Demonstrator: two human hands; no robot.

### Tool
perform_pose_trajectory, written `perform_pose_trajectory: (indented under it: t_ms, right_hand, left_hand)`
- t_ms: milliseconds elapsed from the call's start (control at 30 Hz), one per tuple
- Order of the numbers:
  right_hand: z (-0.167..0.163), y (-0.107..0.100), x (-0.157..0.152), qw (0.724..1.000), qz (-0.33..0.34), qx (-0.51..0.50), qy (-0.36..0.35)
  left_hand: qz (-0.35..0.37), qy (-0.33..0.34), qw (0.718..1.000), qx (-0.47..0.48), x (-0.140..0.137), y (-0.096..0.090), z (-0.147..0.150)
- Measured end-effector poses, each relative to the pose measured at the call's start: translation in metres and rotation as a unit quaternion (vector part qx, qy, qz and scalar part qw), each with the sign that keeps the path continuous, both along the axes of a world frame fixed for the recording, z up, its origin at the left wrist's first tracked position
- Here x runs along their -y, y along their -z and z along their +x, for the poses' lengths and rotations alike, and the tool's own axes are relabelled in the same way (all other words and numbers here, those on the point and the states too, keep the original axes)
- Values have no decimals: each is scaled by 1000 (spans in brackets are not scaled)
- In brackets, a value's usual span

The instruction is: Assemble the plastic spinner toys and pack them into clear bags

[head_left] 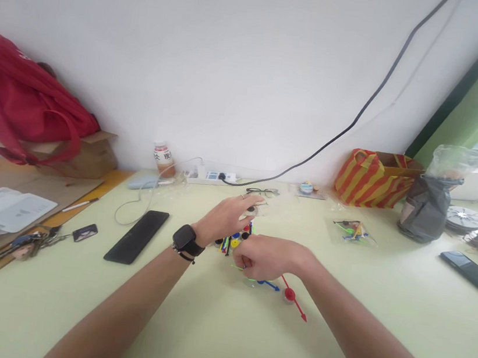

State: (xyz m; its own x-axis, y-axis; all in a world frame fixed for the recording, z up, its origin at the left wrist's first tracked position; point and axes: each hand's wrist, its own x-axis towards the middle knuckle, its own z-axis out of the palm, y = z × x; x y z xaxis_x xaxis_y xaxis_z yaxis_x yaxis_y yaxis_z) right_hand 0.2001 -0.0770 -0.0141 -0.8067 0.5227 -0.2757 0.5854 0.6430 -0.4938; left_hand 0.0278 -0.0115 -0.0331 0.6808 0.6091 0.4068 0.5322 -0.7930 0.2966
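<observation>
My left hand (pixel 226 217), with a black smartwatch (pixel 186 239) on its wrist, reaches over a cluster of small coloured plastic pieces (pixel 235 241). Its thumb and fingers are apart, beside a small clear and dark round piece (pixel 252 209). Just in front, my right hand (pixel 266 258) is closed with curled fingertips. Whatever it pinches is hidden; a thin green piece (pixel 237 267) shows below it. Partly under that hand lies a blue arrow piece (pixel 269 284). A red arrow piece with a round hub (pixel 289 294) rests nearer to me, by my right wrist.
A black phone (pixel 137 236) lies left, near keys (pixel 32 243). Along the wall stand a bottle (pixel 163 159), a power strip (pixel 210 177), glasses (pixel 262 191) and a striped bag (pixel 373 179). A bag of coloured parts (pixel 352 231) and another phone (pixel 475 275) lie right.
</observation>
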Motion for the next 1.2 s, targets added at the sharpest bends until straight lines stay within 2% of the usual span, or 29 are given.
perform_pose_trajectory:
  t_ms: [200, 300, 500, 667, 800, 900, 1033, 1100, 1133, 1200]
  right_hand:
    - [-5, 4, 3, 999, 9, 43, 19]
    - [-4, 2, 3, 1000, 13, 14, 23]
    - [1, -9, 3, 998, -20, -50, 23]
    - [7, -16, 2, 991, -53, -122, 24]
    - [18, -28, -2, 983, -72, -158, 50]
    - [34, -46, -2, 976, -107, -176, 72]
    - [68, -69, -1, 953, -127, -249, 119]
    - [87, -73, -3, 931, -99, -314, 158]
    - [95, -73, -6, 915, -70, -351, 189]
    - [109, -70, -13, 858, 9, -437, 269]
  left_hand:
    - [3, -6, 1000, -12, 0, -2, 0]
    - [-4, -8, 1000, -15, 0, -1, 0]
    - [-4, -14, 1000, -15, 0, 2, 1]
    - [-6, -11, 1000, -28, 5, -4, 1]
    - [-14, 26, 999, -21, 7, -9, 0]
    - [-19, 13, 1000, -19, 6, -8, 1]
    - [-15, -9, 1000, -12, 3, -3, 2]
    - [-24, -12, 1000, 7, 0, -1, 2]
    - [-36, -15, 999, 23, -2, 0, 1]
    - [-74, -23, 995, 62, -5, 2, -1]
